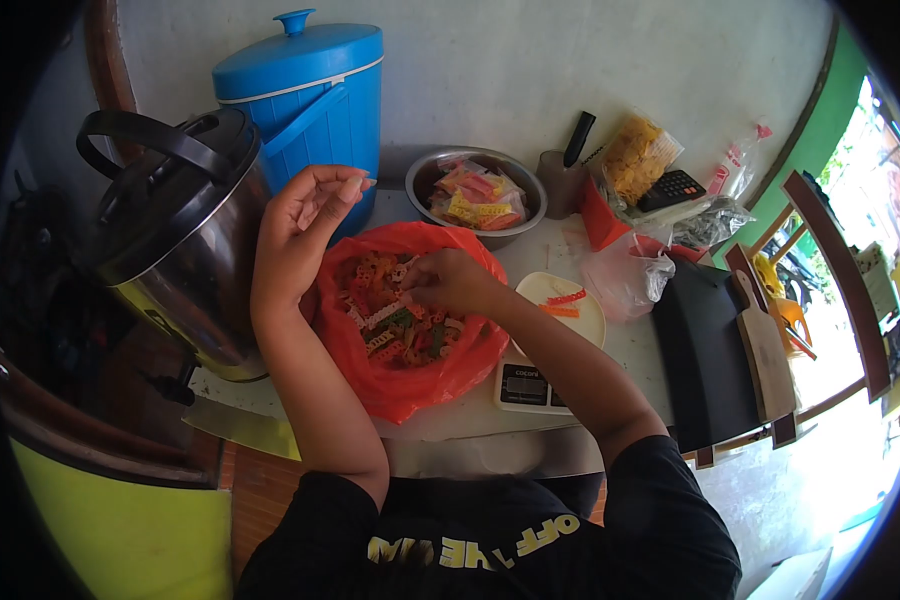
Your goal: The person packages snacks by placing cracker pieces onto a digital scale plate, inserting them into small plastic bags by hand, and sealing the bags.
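Observation:
A red plastic bag (400, 395) stands open on the table, full of dry, ridged snack pieces (395, 325) in white, orange, green and red. My right hand (450, 283) reaches into it, fingers bent together at the pieces; whatever they pinch is hidden. Above the bag's left rim I hold up my left hand (310, 215), thumb against curled fingers. Something small and pale may be at its fingertips, too small to name. Right of the bag, partly behind my right forearm, a white kitchen scale (515, 390) carries a cream plate (590, 325) with a few red and orange pieces (562, 304).
A large steel container (205, 270) and a blue lidded bucket (310, 90) stand at left. Behind the bag is a metal bowl (532, 190) of packaged snacks. At right are a red basket (602, 215), a calculator (672, 188), a clear plastic bag (625, 275) and a wooden board (765, 350).

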Tool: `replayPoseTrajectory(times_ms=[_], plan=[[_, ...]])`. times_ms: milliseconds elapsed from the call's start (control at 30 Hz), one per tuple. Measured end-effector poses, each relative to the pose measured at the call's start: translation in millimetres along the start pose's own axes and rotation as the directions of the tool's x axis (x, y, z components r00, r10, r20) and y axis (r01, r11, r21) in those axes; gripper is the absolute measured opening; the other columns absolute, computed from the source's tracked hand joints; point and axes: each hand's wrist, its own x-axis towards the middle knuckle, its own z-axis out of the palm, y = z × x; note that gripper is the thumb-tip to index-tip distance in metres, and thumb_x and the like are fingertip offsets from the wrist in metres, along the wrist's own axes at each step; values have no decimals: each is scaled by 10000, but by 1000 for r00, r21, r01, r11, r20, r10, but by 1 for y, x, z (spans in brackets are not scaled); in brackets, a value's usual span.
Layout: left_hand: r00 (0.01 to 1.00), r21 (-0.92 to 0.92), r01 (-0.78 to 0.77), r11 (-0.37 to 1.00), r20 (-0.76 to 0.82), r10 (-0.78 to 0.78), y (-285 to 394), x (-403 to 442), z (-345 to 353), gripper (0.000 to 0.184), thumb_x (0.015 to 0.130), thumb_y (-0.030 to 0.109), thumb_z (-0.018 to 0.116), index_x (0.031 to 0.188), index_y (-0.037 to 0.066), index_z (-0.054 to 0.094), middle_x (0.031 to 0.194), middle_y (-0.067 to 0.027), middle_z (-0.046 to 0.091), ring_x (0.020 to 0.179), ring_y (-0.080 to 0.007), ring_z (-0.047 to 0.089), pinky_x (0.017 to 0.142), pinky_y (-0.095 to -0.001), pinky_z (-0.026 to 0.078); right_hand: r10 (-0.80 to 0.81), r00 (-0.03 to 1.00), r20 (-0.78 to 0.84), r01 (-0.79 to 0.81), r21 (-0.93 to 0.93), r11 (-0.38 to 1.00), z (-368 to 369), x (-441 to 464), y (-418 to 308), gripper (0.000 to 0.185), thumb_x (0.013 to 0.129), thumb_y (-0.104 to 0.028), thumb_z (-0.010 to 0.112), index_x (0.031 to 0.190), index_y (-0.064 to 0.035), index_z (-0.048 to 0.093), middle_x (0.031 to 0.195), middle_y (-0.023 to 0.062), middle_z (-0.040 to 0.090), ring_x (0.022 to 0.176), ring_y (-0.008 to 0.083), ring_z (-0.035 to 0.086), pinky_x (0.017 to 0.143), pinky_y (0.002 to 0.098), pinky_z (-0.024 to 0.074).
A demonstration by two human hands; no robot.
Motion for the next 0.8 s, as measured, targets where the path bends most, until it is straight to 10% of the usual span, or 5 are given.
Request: replayPoseTrajectory(times_ms=[133,233,433,800], plan=[[1000,-5,-1,1000,7,1,-1,1,1,257,932,249,629,1025,9,637,1015,-108,671,997,-184,609,943,-314,443,-28,997,-79,35,89,995,6,-2,10,172,769,-152,742,911,-63,703,853,61,685,840,181,651,775,316,501],[1000,2,3,1000,11,-3,-3,1,1,262,932,254,629,1027,10,637,1017,-109,671,997,-183,609,943,-313,442,-391,894,-218,251,-479,841,28,-3,9,192,739,-151,738,924,-104,714,942,51,644,968,205,613,836,342,492],[999,-13,28,1000,16,-28,1,0,5,250,929,238,640,1012,2,643,989,-86,666,1014,-150,614,952,-291,435,-462,886,-47,312,-677,667,81,-7,14,183,745,-220,702,902,-128,704,1014,66,592,1066,263,532,856,406,483],[998,20,34,999,44,-35,-6,3,12,253,936,250,624,1028,15,636,1006,-91,668,990,-162,598,939,-303,436,-259,962,-89,229,-259,938,-12,-53,-9,176,856,-244,665,939,-88,678,867,99,643,844,279,604,745,397,487]])
